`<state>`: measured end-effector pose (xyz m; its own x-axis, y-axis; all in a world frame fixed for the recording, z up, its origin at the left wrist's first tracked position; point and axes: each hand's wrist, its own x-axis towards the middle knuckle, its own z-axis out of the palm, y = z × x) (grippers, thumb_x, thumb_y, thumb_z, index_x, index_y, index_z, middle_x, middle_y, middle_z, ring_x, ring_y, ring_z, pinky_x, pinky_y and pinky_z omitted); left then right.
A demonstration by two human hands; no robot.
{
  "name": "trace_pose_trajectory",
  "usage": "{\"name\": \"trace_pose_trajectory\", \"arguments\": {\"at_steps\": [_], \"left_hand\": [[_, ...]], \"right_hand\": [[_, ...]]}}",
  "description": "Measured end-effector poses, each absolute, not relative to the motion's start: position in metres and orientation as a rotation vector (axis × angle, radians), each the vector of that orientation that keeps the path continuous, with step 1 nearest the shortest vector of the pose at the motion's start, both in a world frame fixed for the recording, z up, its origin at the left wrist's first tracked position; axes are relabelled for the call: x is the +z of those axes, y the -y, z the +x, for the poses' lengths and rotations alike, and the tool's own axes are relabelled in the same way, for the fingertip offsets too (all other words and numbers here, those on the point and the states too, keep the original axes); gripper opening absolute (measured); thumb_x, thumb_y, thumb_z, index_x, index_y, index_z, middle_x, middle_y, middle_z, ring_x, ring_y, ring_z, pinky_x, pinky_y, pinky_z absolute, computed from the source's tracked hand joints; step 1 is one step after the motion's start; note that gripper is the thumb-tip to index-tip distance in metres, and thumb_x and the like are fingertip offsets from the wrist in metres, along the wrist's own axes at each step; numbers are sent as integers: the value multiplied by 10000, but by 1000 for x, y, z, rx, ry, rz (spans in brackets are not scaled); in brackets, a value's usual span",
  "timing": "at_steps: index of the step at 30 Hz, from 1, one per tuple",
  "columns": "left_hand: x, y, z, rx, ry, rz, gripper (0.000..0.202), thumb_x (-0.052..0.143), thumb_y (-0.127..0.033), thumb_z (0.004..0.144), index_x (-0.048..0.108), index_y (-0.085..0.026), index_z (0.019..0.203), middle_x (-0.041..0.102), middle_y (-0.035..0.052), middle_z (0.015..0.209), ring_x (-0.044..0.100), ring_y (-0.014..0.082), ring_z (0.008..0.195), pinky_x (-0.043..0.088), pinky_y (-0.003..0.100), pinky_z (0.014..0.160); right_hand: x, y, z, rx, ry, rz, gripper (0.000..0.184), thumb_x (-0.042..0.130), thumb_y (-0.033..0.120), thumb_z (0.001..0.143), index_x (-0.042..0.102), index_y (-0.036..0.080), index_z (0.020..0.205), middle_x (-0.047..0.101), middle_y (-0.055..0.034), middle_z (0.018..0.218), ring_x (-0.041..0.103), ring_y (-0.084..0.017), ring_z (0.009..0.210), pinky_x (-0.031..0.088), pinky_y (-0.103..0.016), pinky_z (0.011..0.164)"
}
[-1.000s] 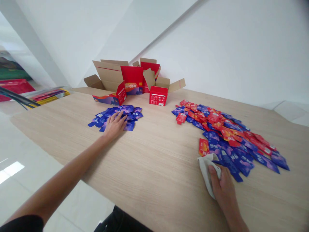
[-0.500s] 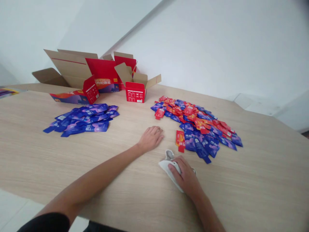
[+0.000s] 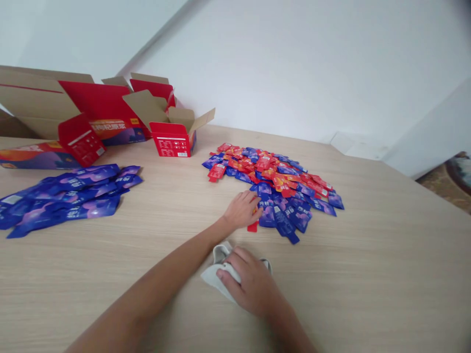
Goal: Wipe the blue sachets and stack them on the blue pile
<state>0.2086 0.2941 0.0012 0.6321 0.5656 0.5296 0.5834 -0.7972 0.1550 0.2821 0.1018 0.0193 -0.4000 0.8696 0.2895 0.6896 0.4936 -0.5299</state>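
My left hand (image 3: 241, 211) rests at the near edge of a heap of blue and red sachets (image 3: 268, 174), its fingers over a red sachet (image 3: 252, 226) that is mostly hidden beneath them. I cannot tell whether the fingers grip it. My right hand (image 3: 246, 279) presses down on a crumpled white cloth (image 3: 217, 274) on the wooden table (image 3: 368, 260), just below the heap. A separate spread of blue-purple sachets (image 3: 66, 196) lies further left.
Behind the sachets stand an opened red carton (image 3: 171, 139) and a larger open cardboard box (image 3: 81, 139) with red and purple printing. The table's far edge meets a white wall, and patterned carpet (image 3: 445, 181) shows beyond the right edge.
The view has turned right, shifting everything left in the picture. My left hand has moved from bare wood onto the heap's near edge, over the red sachet. My right hand stays on the cloth.
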Motion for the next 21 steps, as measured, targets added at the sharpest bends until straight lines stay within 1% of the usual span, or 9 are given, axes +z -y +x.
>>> {"name": "trace_pose_trajectory", "arguments": {"at_steps": [4, 7, 10, 12, 13, 14, 16, 18, 21], "left_hand": [[-1, -291, 235, -869, 962, -2860, 468, 583, -482, 1009, 579, -193, 1376, 566, 126, 1450, 540, 301, 1334, 443, 551, 1106], [-4, -285, 249, -808, 976, -2894, 619, 506, -625, 1000, 576, -162, 1404, 569, 160, 1471, 502, 315, 1386, 385, 526, 1159], [-7, -275, 258, -736, 1029, -2911, 915, 458, -842, 886, 556, -126, 1447, 524, 221, 1521, 439, 378, 1442, 332, 536, 1193], [-8, -268, 259, -685, 1047, -2923, 1047, 472, -932, 789, 526, -152, 1486, 479, 225, 1565, 407, 409, 1464, 320, 557, 1197], [-8, -265, 259, -660, 1052, -2927, 1070, 483, -948, 764, 512, -172, 1500, 468, 218, 1576, 404, 413, 1468, 324, 561, 1194], [-6, -262, 259, -635, 1055, -2930, 1058, 497, -943, 763, 505, -189, 1506, 468, 210, 1579, 410, 410, 1466, 334, 559, 1189], [-2, -257, 258, -585, 1054, -2930, 949, 539, -874, 817, 527, -196, 1481, 500, 203, 1553, 443, 394, 1445, 374, 545, 1167], [3, -251, 257, -537, 1051, -2922, 764, 586, -737, 903, 568, -177, 1421, 545, 197, 1502, 504, 366, 1391, 432, 538, 1121], [9, -241, 258, -479, 1040, -2906, 517, 628, -527, 977, 597, -168, 1348, 599, 148, 1405, 600, 304, 1259, 519, 524, 1028]], "right_hand": [[21, -102, 282, 470, 2214, -1290, 134, 597, 358, 1015, 628, 233, 1051, 668, -53, 1046, 633, -228, 987, 496, -342, 845], [23, -103, 282, 485, 2209, -1308, 135, 606, 354, 1009, 632, 238, 1073, 671, -48, 1073, 639, -222, 1007, 496, -331, 856], [23, -103, 283, 520, 2214, -1318, 137, 608, 352, 1007, 634, 236, 1074, 672, -44, 1070, 644, -215, 1010, 497, -322, 866], [24, -103, 284, 544, 2221, -1312, 134, 614, 344, 1001, 636, 235, 1076, 677, -43, 1067, 649, -210, 1005, 497, -317, 874], [25, -102, 285, 553, 2222, -1309, 130, 622, 337, 995, 638, 236, 1075, 680, -42, 1064, 651, -209, 1001, 496, -315, 874], [26, -101, 285, 561, 2220, -1305, 122, 632, 329, 986, 642, 238, 1066, 683, -39, 1053, 652, -207, 990, 496, -312, 868], [29, -100, 288, 596, 2203, -1293, 116, 660, 321, 966, 651, 246, 1053, 689, -28, 1034, 657, -202, 970, 494, -301, 849], [34, -98, 291, 659, 2163, -1260, 127, 681, 319, 952, 664, 256, 1061, 693, -15, 1022, 661, -190, 954, 488, -287, 831], [41, -96, 296, 764, 2095, -1201, 112, 686, 320, 950, 679, 248, 1035, 683, -5, 983, 657, -169, 916, 475, -266, 803]]}}
